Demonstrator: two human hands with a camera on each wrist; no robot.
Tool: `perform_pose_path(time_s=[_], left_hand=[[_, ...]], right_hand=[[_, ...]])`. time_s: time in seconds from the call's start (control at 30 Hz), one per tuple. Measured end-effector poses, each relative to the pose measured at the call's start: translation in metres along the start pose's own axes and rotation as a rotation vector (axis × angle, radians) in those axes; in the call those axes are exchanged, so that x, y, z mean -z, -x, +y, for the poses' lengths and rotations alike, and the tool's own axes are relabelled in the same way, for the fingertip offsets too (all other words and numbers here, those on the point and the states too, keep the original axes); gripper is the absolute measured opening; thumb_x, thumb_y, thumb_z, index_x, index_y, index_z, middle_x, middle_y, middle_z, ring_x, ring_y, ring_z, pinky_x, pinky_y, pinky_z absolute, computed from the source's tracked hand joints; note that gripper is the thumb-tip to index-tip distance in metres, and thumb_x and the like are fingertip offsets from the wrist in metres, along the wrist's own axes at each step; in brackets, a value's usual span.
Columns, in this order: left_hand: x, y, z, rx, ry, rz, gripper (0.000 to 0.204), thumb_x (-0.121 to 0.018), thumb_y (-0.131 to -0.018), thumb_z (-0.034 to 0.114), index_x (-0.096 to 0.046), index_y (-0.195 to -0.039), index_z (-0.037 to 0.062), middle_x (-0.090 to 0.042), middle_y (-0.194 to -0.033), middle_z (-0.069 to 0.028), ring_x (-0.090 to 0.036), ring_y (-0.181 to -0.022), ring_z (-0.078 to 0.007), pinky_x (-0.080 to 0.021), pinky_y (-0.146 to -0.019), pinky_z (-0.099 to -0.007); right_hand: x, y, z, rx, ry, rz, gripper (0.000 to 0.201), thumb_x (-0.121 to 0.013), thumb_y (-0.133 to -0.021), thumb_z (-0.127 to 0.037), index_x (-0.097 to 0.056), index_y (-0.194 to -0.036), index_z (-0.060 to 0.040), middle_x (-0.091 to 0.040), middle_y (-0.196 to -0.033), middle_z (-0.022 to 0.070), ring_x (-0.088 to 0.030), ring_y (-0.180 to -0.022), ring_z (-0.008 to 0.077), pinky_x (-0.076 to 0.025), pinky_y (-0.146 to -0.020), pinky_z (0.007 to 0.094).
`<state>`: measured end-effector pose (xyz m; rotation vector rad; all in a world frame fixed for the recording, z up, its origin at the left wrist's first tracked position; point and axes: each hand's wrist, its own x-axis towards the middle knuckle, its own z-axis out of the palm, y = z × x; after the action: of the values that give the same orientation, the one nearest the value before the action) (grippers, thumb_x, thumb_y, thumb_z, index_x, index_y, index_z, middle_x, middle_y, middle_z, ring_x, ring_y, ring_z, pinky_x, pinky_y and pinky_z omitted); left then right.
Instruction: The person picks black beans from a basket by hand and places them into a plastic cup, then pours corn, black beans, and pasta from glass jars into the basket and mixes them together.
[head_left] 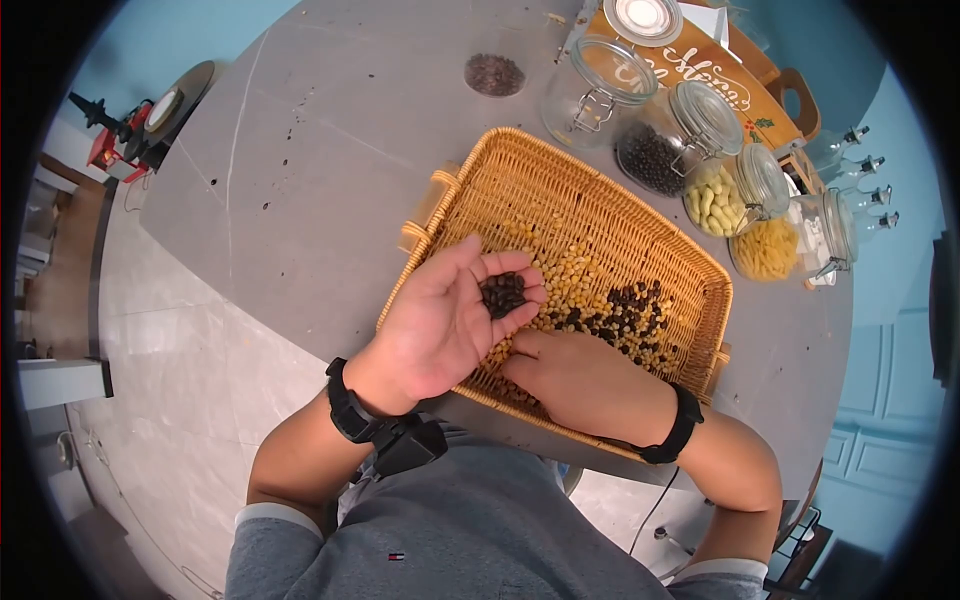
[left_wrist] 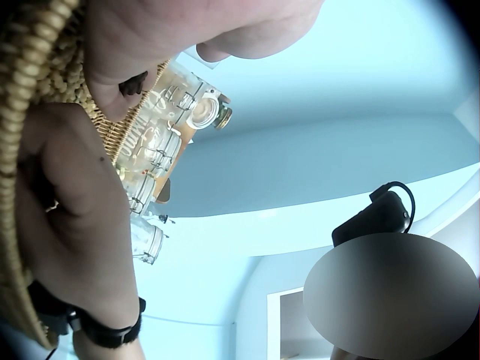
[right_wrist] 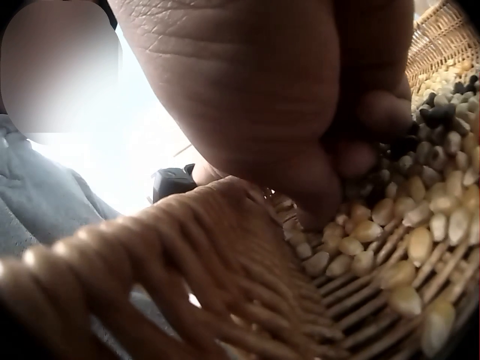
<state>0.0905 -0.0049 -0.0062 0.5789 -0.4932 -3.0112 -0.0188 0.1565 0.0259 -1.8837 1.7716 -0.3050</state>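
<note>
My left hand (head_left: 435, 320) is turned palm up over the near left of a wicker basket (head_left: 600, 165), its fingers cupped round a small heap of dark brown coffee beans (head_left: 503, 295). Beside it, my right hand (head_left: 590, 375) reaches palm down into the basket, fingers bent among the kernels. Yellow corn kernels (head_left: 570, 275) cover much of the basket floor, with more dark beans (head_left: 640, 300) mixed in toward the right. In the right wrist view, the curled fingertips (right_wrist: 386, 112) sit right at the kernels and dark beans; whether they pinch one I cannot tell.
Behind the basket stand an open glass jar (head_left: 590, 100), a jar of dark beans (head_left: 655, 155), a jar of green pods (head_left: 715, 200) and a jar of yellow pasta (head_left: 765, 250). A clear container of brown beans (head_left: 495, 75) is farther back on the grey table (head_left: 330, 150).
</note>
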Motion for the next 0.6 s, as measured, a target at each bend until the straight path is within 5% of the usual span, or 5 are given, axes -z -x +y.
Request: perform_pose_path(time_s=[0.2,0.27,0.37,0.5,0.6], left_hand=[[-0.001,0.000,0.000,-0.009,-0.023,-0.003,0.053,-0.037,-0.104,0.041,-0.051,-0.125,-0.0061,-0.060,-0.118,-0.0171,-0.058,-0.113,-0.0276,-0.046,-0.103,-0.0381],[-0.001,0.001,-0.001,0.002,-0.034,-0.003,0.053,-0.037,-0.104,0.041,-0.051,-0.125,-0.0058,-0.060,-0.119,-0.0171,-0.058,-0.113,-0.0269,-0.046,-0.103,-0.0378],[-0.004,-0.001,-0.002,0.032,-0.032,-0.008,0.053,-0.037,-0.104,0.042,-0.051,-0.125,-0.0052,-0.060,-0.119,-0.0171,-0.058,-0.114,-0.0261,-0.045,-0.103,-0.0375],[-0.003,0.001,0.000,0.029,-0.023,0.000,0.053,-0.038,-0.104,0.041,-0.051,-0.125,-0.0059,-0.060,-0.119,-0.0173,-0.058,-0.114,-0.0272,-0.046,-0.103,-0.0382],[-0.001,0.000,0.000,0.039,-0.009,-0.004,0.053,-0.039,-0.104,0.041,-0.050,-0.125,-0.0064,-0.060,-0.119,-0.0174,-0.058,-0.115,-0.0278,-0.046,-0.104,-0.0385]], right_hand=[[0.020,0.000,0.002,-0.050,-0.192,0.090,0.009,-0.059,-0.086,-0.008,-0.060,-0.092,-0.0027,-0.060,-0.093,0.0141,-0.063,-0.087,0.0339,-0.051,-0.072,0.0418],[0.032,-0.002,0.001,-0.065,-0.280,0.336,0.008,-0.061,-0.087,-0.008,-0.059,-0.094,-0.0030,-0.060,-0.090,0.0149,-0.061,-0.086,0.0361,-0.049,-0.071,0.0437],[0.043,-0.002,-0.004,-0.004,-0.339,0.441,0.008,-0.061,-0.089,-0.007,-0.058,-0.094,-0.0033,-0.061,-0.088,0.0147,-0.061,-0.085,0.0363,-0.049,-0.070,0.0443],[0.041,0.017,0.003,-0.071,-0.165,0.343,0.008,-0.062,-0.087,-0.007,-0.059,-0.093,-0.0037,-0.059,-0.088,0.0140,-0.061,-0.084,0.0353,-0.049,-0.069,0.0440],[0.022,0.029,0.005,-0.093,-0.103,0.095,0.008,-0.062,-0.084,-0.007,-0.061,-0.091,-0.0040,-0.057,-0.088,0.0132,-0.061,-0.083,0.0337,-0.050,-0.069,0.0435]])
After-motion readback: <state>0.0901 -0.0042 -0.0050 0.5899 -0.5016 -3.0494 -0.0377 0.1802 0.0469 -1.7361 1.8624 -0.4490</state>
